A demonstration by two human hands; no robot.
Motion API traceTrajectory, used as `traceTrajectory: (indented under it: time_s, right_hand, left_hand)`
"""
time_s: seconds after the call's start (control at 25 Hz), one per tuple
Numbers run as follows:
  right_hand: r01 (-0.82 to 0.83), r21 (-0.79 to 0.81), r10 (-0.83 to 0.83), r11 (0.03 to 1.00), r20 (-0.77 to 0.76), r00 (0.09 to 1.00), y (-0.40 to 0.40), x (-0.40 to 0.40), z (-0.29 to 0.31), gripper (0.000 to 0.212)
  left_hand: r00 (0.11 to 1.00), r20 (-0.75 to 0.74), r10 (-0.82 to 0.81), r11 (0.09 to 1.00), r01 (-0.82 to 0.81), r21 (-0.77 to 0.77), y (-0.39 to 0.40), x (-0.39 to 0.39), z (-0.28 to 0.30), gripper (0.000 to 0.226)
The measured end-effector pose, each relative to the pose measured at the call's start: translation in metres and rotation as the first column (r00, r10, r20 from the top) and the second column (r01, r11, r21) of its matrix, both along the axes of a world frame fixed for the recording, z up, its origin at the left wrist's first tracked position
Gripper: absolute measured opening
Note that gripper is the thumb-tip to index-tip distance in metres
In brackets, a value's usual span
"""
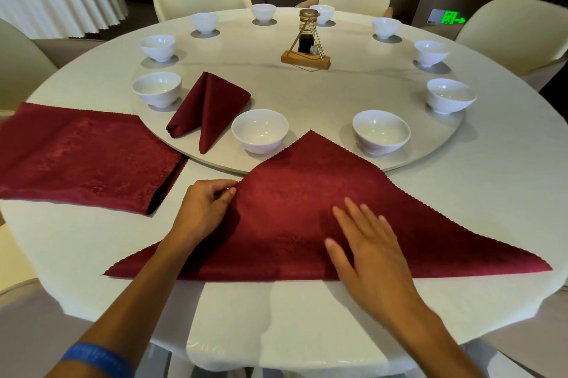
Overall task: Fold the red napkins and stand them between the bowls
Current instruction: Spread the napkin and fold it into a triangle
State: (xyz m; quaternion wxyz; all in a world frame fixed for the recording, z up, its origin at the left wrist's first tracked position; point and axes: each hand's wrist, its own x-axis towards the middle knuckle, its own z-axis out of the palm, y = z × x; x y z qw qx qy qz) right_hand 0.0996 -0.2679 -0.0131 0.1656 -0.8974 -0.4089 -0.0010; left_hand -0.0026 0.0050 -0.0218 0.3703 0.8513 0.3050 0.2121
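Observation:
A red napkin (301,190) folded into a triangle lies flat on the table in front of me, its tip pointing away between two white bowls (260,131) (381,132). My left hand (204,204) pinches the napkin's left slanted edge with curled fingers. My right hand (370,250) lies flat on the cloth near its long front edge, fingers straight. A folded red napkin (206,107) stands on the turntable between the near-left bowl and another bowl (157,88). A stack of flat red napkins (86,156) lies at the left.
Several more white bowls ring the round turntable (307,91). A bottle in a gold wire stand (306,41) sits near its middle. Cream chairs (513,30) surround the table, whose white cloth (491,181) drapes over the front edge.

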Motion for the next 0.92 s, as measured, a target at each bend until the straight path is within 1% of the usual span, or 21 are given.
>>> traceTrajectory:
  time_s: [0.08,0.16,0.28,0.32,0.36,0.4,0.44,0.48,0.52,0.6,0.68,0.72,0.8,0.92]
  right_hand:
    - [0.027,-0.053,-0.027,0.998,-0.011,1.0,-0.025,-0.016,-0.016,0.071]
    - [0.042,-0.111,-0.045,0.993,-0.029,0.999,-0.034,-0.016,-0.033,0.075]
    - [0.074,-0.1,-0.07,0.992,0.036,0.997,-0.033,-0.007,-0.047,0.076]
    - [0.074,-0.101,-0.071,0.992,0.04,0.997,-0.033,-0.007,-0.049,0.077]
    - [0.07,-0.109,-0.066,0.992,0.041,0.997,-0.033,-0.007,-0.051,0.076]
    - [0.069,-0.111,-0.064,0.991,0.048,0.997,-0.034,-0.007,-0.052,0.074]
    - [0.073,-0.108,-0.066,0.991,0.061,0.996,-0.034,-0.008,-0.053,0.072]
    - [0.079,-0.111,-0.071,0.991,0.072,0.995,-0.034,-0.008,-0.053,0.069]
    - [0.085,-0.113,-0.076,0.99,0.082,0.994,-0.034,-0.009,-0.053,0.066]
    - [0.101,-0.103,-0.091,0.99,0.094,0.991,-0.034,-0.01,-0.053,0.062]
    - [0.118,-0.081,-0.11,0.99,0.097,0.989,-0.033,-0.01,-0.052,0.06]
    - [0.128,-0.085,-0.119,0.988,0.101,0.988,-0.033,-0.01,-0.052,0.061]
    - [0.139,-0.114,-0.125,0.984,0.123,0.985,-0.033,-0.009,-0.052,0.063]
    - [0.148,-0.138,-0.13,0.979,0.135,0.982,-0.033,-0.01,-0.053,0.065]
  left_hand:
    - [1.0,-0.01,0.012,1.0,-0.012,0.017,0.0,0.003,-0.001,0.021]
    - [1.0,-0.003,0.023,0.999,-0.023,0.028,0.0,0.004,-0.001,0.02]
    - [0.999,-0.025,0.032,0.999,-0.031,0.034,-0.002,0.004,-0.003,0.02]
    - [0.998,-0.035,0.048,0.998,-0.047,0.03,-0.002,0.005,-0.003,0.02]
    - [0.996,-0.054,0.077,0.996,-0.074,0.058,-0.005,0.004,-0.001,0.02]
    - [0.991,-0.071,0.11,0.981,-0.097,0.166,-0.01,0.003,0.002,0.021]
    - [0.989,-0.088,0.122,0.942,-0.088,0.323,-0.019,0.0,0.007,0.024]
    - [0.991,-0.093,0.092,0.884,-0.038,0.466,-0.034,-0.003,0.009,0.028]
    - [0.995,-0.1,0.02,0.846,0.036,0.532,-0.056,-0.007,0.009,0.031]
    - [0.979,-0.171,-0.107,0.824,0.183,0.535,-0.111,-0.019,-0.006,0.04]
    - [0.951,-0.265,-0.159,0.802,0.281,0.528,-0.152,-0.026,-0.027,0.05]
    - [0.939,-0.302,-0.165,0.791,0.309,0.528,-0.16,-0.029,-0.037,0.053]
    - [0.937,-0.313,-0.153,0.797,0.304,0.522,-0.161,-0.03,-0.048,0.055]
    - [0.944,-0.312,-0.104,0.818,0.26,0.513,-0.157,-0.026,-0.043,0.061]
